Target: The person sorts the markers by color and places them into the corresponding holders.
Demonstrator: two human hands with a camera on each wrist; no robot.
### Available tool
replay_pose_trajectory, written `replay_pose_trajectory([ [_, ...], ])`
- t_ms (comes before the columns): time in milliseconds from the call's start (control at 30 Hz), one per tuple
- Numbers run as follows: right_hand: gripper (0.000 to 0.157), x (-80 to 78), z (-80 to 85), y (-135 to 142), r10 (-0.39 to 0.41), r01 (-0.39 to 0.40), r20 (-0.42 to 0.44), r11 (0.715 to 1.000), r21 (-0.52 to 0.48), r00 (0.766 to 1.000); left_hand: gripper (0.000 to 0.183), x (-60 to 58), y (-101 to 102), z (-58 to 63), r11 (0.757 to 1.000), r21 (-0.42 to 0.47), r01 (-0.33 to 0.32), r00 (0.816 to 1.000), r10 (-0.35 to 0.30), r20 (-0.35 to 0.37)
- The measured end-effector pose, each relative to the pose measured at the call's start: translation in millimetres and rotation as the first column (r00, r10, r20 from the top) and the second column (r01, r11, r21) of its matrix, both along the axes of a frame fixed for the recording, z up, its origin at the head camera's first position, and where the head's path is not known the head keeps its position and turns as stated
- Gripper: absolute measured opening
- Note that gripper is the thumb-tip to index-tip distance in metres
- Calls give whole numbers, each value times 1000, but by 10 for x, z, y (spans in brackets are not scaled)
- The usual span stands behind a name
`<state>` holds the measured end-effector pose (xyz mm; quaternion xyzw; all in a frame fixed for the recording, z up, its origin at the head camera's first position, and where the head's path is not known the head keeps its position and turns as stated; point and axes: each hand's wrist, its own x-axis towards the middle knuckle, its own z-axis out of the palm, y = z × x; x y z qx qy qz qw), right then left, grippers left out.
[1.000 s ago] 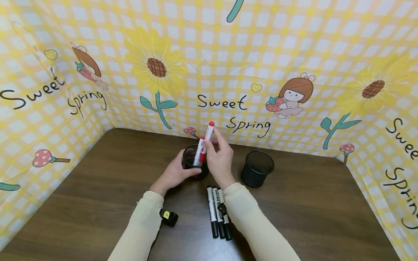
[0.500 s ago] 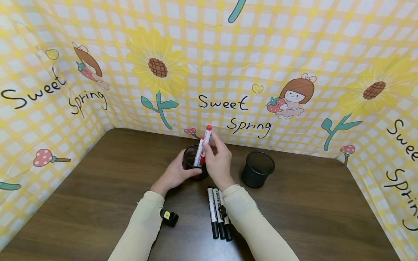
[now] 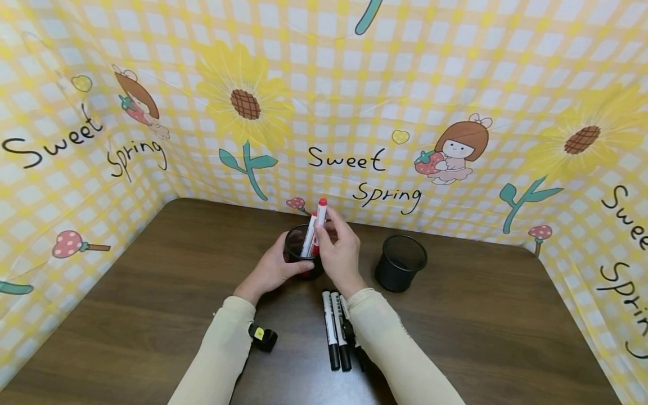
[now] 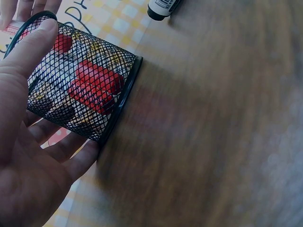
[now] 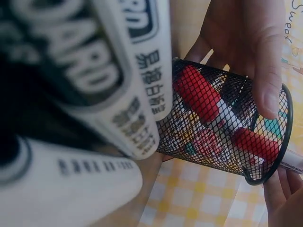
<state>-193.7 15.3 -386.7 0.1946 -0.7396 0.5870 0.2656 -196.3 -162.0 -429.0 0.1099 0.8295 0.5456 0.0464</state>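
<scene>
My left hand holds a black mesh pen cup, thumb across its near side below the rim. A white marker with red ends leans inside it. My right hand pinches a second red-and-white marker, its lower red part down inside the rim. Through the mesh in the left wrist view, two red caps lie side by side near the cup's base, with another red cap higher up. The right wrist view shows the mesh cup with red caps at two heights.
Right of my right hand stands another black mesh cup. Several white markers with black caps lie together under my right forearm, partly hidden by it. Yellow checked cloth walls the brown table at the back and sides.
My right hand has lowered the pinched red marker a little further into the cup and shifted slightly left. My left hand keeps its hold on the cup.
</scene>
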Motion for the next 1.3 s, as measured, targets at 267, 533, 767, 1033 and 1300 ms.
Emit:
replay_pose_trajectory([
  [267,28,42,3,10,6,-6,79,1000,0,997,83,3,-12,-1,1000,-2,-2,1000,2,8],
  [533,21,37,77,34,5,-16,194,999,52,981,83,-9,-22,-14,1000,10,3,1000,-3,3],
  [767,27,24,100,36,18,-39,252,996,79,968,83,-15,-41,-40,1000,20,9,1000,-9,4],
  [1033,40,31,139,47,29,-46,307,998,49,951,81,-10,-27,-20,1000,14,7,1000,-7,-3],
  [1300,51,28,172,99,-25,1,282,996,87,959,82,-2,-14,-4,1000,11,11,1000,-11,-2],
])
